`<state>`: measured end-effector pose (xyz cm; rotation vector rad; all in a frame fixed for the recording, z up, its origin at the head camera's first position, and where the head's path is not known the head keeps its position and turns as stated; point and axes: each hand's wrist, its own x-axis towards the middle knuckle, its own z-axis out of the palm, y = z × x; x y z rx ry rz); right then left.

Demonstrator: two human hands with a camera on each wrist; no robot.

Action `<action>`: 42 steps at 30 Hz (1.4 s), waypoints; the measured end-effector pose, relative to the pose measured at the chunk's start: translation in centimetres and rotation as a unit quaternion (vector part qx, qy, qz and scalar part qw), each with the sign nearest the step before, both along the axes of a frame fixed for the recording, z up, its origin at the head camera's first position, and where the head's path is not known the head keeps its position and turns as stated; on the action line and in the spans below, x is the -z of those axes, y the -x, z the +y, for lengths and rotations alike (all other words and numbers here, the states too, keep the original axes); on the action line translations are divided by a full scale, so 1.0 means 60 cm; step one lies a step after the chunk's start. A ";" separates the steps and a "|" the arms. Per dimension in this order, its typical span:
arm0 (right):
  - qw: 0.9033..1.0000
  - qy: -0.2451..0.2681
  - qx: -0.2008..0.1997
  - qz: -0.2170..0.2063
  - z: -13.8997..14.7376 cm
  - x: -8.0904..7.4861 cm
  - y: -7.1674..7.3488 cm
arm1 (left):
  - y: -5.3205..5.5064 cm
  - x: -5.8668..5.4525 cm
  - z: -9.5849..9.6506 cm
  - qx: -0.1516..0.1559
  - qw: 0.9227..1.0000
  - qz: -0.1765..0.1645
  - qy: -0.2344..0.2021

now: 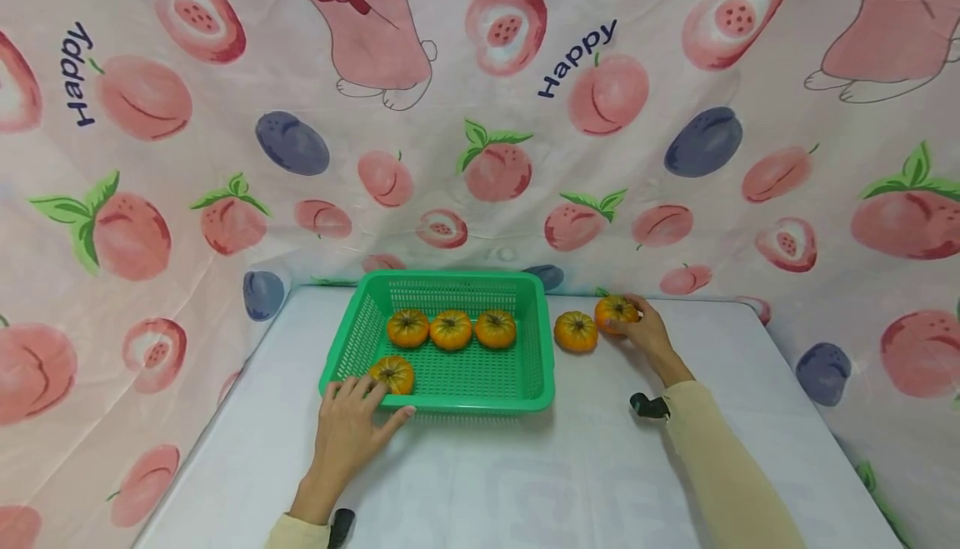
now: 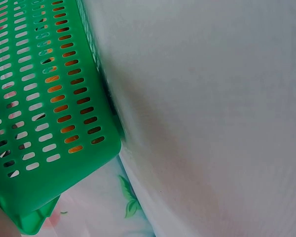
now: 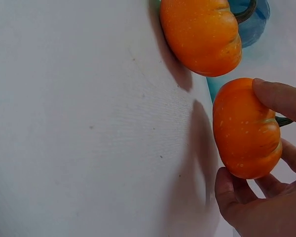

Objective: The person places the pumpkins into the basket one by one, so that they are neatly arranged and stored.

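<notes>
In the head view, my right hand [image 1: 647, 334] grips a small orange pumpkin [image 1: 615, 314] to the right of the basket. The right wrist view shows thumb and fingers on opposite sides of this pumpkin [image 3: 246, 129], its shadow falling apart from it on the table. A second pumpkin [image 1: 576, 331] sits just left of it, between it and the basket. My left hand [image 1: 351, 428] rests on the front left rim of a green plastic basket [image 1: 480, 404], fingertips over the edge, close to a pumpkin [image 1: 393, 373] inside. The left wrist view shows the basket's slotted wall [image 2: 49, 98].
Inside the basket, three more pumpkins [image 1: 451, 330] form a row toward the back. A white cloth covers the table [image 1: 585, 466], and a fruit-patterned curtain [image 1: 480, 224] hangs behind its far edge. Dark wrist mounts [image 1: 649, 406] stick out at both sleeves.
</notes>
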<state>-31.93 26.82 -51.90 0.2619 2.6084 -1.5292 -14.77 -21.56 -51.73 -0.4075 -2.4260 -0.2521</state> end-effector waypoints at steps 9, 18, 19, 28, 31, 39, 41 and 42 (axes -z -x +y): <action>1.000 -0.003 0.003 0.019 0.001 -0.006 -0.008 | 0.000 0.000 -0.001 0.004 1.000 0.001 0.001; 0.999 0.006 0.002 0.036 -0.005 -0.019 -0.014 | -0.001 -0.003 -0.004 0.002 1.000 -0.010 -0.005; 0.999 0.006 0.003 0.038 -0.006 -0.021 -0.015 | -0.002 -0.003 -0.004 0.002 1.000 -0.010 -0.004; 0.999 0.012 -0.002 0.052 -0.009 -0.039 -0.031 | -0.003 -0.004 0.000 -0.001 1.000 -0.018 -0.009; 0.998 0.020 -0.005 0.057 -0.011 -0.045 -0.036 | -0.003 -0.004 0.001 0.000 1.000 -0.017 -0.010; 0.998 0.021 -0.007 0.067 -0.012 -0.059 -0.049 | -0.004 -0.004 0.003 0.000 1.000 -0.014 -0.006; 0.997 0.023 -0.008 0.069 -0.012 -0.061 -0.052 | -0.004 -0.004 0.003 0.001 1.000 -0.014 -0.006; 0.997 0.023 -0.009 0.071 -0.012 -0.063 -0.054 | -0.004 -0.004 0.004 0.001 1.000 -0.013 -0.006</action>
